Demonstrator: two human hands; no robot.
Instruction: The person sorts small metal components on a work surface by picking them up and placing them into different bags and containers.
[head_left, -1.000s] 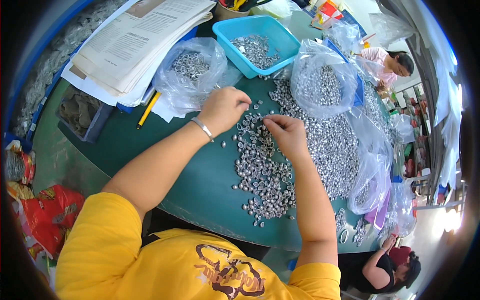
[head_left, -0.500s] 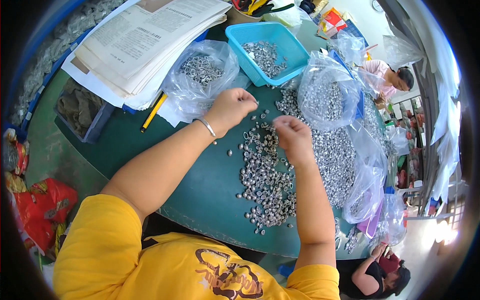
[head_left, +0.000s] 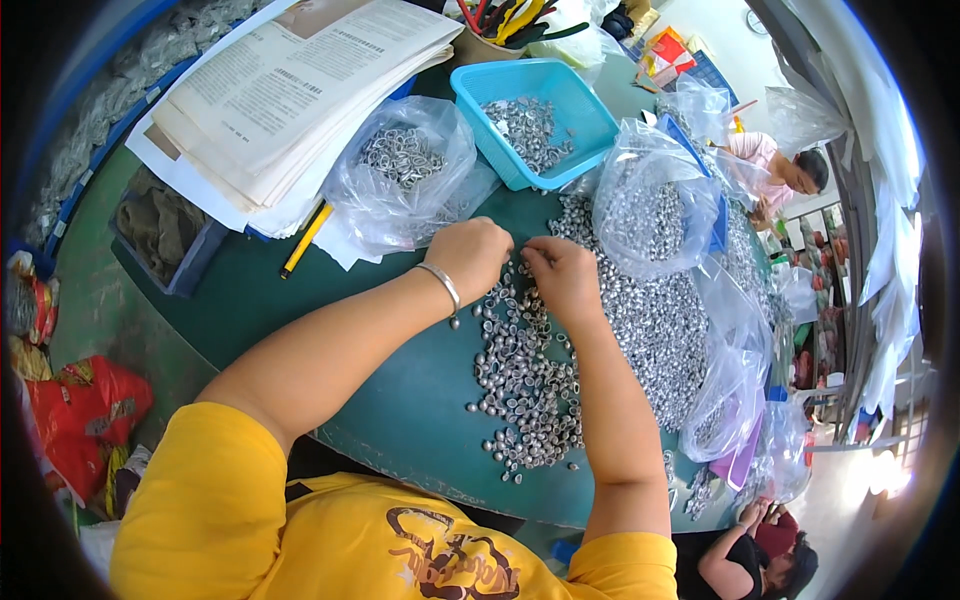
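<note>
My left hand (head_left: 474,262), with a silver bangle (head_left: 442,286) at its wrist, is closed with the fingertips pinched. Facing it across a small gap, my right hand (head_left: 568,282) is pinched shut too. Whatever lies between the fingers of either hand is too small or hidden to name. Both hands are low over the far end of a loose spread of small metal oval rings and domed pieces (head_left: 525,385) on the green table (head_left: 400,400). Right of my right forearm lies a larger heap of shiny silver pieces (head_left: 655,345).
A light-blue plastic basket (head_left: 588,165) of metal pieces stands beyond my hands. Left of it sit a clear bag of rings (head_left: 402,160), a yellow pencil-like stick (head_left: 306,240), a paper stack (head_left: 270,120) and a bin (head_left: 185,255). A clear bag (head_left: 655,215) rests on the heap. Two people sit rightward.
My left hand has come nearer to me and turned knuckles up. My right hand has shifted left, so the two pinched hands are closer together.
</note>
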